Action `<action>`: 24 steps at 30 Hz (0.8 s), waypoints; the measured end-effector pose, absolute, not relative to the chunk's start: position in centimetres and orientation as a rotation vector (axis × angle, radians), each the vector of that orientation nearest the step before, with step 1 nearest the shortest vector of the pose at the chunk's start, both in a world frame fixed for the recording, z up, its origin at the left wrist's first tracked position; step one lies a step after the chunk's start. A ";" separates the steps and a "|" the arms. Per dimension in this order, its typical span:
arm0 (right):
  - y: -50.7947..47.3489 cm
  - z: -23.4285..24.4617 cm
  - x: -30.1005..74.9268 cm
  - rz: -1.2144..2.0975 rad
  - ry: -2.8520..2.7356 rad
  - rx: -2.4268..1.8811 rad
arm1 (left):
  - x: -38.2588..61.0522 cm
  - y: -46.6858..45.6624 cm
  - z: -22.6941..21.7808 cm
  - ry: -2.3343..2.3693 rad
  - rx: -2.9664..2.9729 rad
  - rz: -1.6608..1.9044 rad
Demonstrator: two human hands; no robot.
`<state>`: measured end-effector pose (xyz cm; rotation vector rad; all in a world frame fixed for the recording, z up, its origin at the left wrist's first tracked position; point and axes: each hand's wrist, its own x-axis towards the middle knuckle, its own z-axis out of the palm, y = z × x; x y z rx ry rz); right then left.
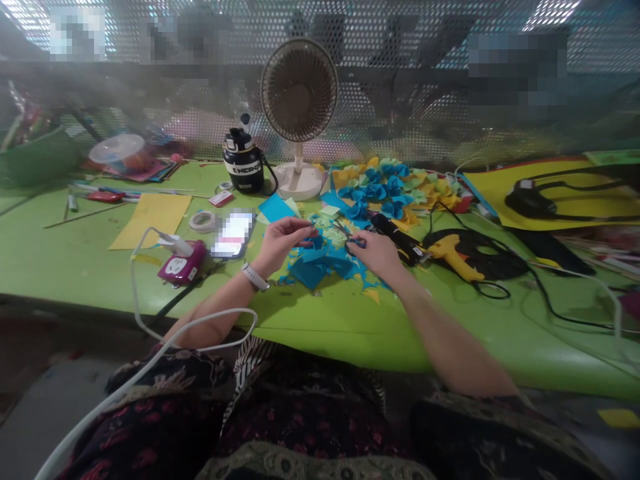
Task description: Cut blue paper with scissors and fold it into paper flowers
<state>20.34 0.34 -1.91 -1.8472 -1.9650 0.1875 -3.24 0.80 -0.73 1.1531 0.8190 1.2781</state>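
My left hand (286, 241), with a white band on its wrist, pinches a small piece of blue paper (313, 242) between thumb and fingers. My right hand (373, 250) is closed on a pair of scissors (342, 230), whose blades point left toward the other hand. Under and between both hands lie blue paper sheets (310, 272) and many small blue and green scraps. Just beyond them is a heap of blue, yellow and pale green paper flowers (390, 190). My right fingers partly cover the scissor handles.
A white fan (300, 93) and a black bottle (243, 163) stand at the back. On the left are a phone (234, 233), a tape roll (203, 221), yellow paper (153, 219) and a purple power socket (183, 262) with a looping white cable. A yellow glue gun (457, 257) lies right.
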 end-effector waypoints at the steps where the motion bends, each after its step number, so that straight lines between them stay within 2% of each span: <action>1: 0.4 -2.0 20.4 0.175 -1.971 -1.854 | -3.3 0.9 -0.8 0.816 1.132 1.298; 10: -0.3 -1.7 19.9 0.248 -2.171 -1.690 | -3.4 1.5 -0.8 0.816 1.034 1.374; 15: -0.6 -1.7 19.6 0.155 -2.084 -1.705 | -3.5 1.4 -0.6 0.847 1.048 1.348; 20: -0.2 -1.3 18.7 0.282 -2.090 -1.622 | -3.7 1.8 -0.7 0.844 1.042 1.384; 24: 0.6 -0.2 16.8 0.207 -2.185 -1.637 | -3.7 2.2 -0.7 0.841 1.043 1.397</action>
